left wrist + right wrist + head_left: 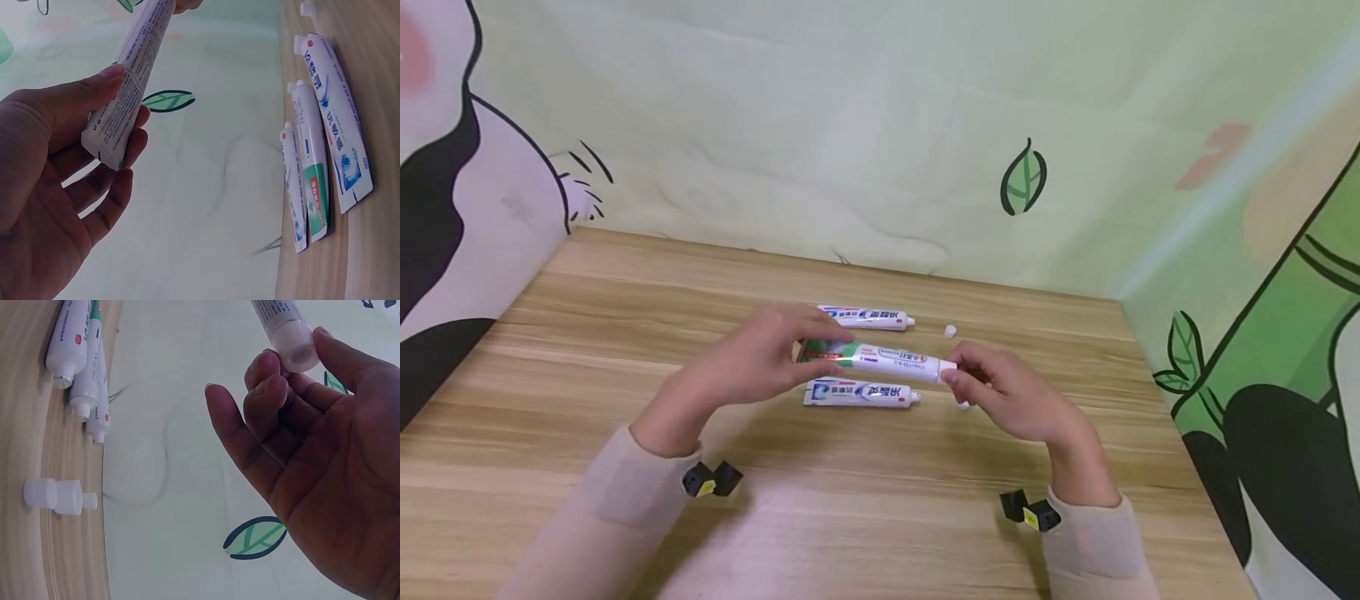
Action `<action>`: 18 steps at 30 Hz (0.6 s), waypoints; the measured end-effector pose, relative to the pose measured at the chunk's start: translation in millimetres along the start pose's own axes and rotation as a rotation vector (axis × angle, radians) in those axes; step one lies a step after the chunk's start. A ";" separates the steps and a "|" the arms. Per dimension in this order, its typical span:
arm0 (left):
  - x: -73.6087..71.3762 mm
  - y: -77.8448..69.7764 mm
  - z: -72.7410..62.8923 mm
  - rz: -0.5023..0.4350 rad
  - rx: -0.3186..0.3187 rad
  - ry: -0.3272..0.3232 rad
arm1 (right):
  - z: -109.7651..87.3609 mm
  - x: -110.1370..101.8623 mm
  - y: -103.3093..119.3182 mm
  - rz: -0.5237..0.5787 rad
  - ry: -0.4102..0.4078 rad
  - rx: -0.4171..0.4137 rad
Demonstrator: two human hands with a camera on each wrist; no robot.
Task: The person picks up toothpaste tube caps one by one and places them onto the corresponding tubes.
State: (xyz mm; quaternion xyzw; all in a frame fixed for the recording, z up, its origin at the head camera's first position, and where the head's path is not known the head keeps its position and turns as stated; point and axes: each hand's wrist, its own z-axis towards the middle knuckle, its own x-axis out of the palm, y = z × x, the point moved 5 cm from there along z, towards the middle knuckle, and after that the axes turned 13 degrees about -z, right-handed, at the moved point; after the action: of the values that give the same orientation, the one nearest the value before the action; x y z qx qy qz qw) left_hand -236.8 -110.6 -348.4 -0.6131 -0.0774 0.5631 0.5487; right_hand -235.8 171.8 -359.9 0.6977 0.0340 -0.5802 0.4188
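A white and green toothpaste tube (895, 362) is held level above the table between both hands. My left hand (760, 354) grips its flat tail end, thumb on one side and fingers on the other. At the other end, my right hand (1011, 390) pinches the white cap (297, 350) between thumb and fingers. Below lie three uncapped tubes side by side: a back toothpaste tube (868, 317), a front toothpaste tube (859, 394) and a green-ended toothpaste tube (312, 162) between them. The held tube and hands hide most of that middle one in the head view.
To the right of the tubes' nozzles, three loose white caps stand in a row: a small cap (89, 500), a middle cap (69, 497) and a larger-looking cap (39, 492). The wooden table (865, 517) meets a printed cloth backdrop (850, 150) at the back and sides.
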 end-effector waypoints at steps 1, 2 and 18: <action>1.1 -0.6 0.0 0.007 -0.001 0.003 | -0.8 -0.1 -0.3 0.000 0.002 0.000; 2.3 -1.6 0.0 0.020 0.003 0.007 | -1.6 -0.4 -0.4 0.000 0.003 0.000; 24.7 -0.8 -5.6 0.119 0.037 0.032 | -10.6 13.3 -8.0 0.042 0.037 0.025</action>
State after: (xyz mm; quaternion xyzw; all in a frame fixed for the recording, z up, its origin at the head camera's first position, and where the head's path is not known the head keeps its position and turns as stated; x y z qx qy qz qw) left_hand -223.3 -95.9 -364.1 -0.6155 -0.0216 0.5860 0.5265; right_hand -227.5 177.8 -375.7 0.7140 0.0196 -0.5586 0.4215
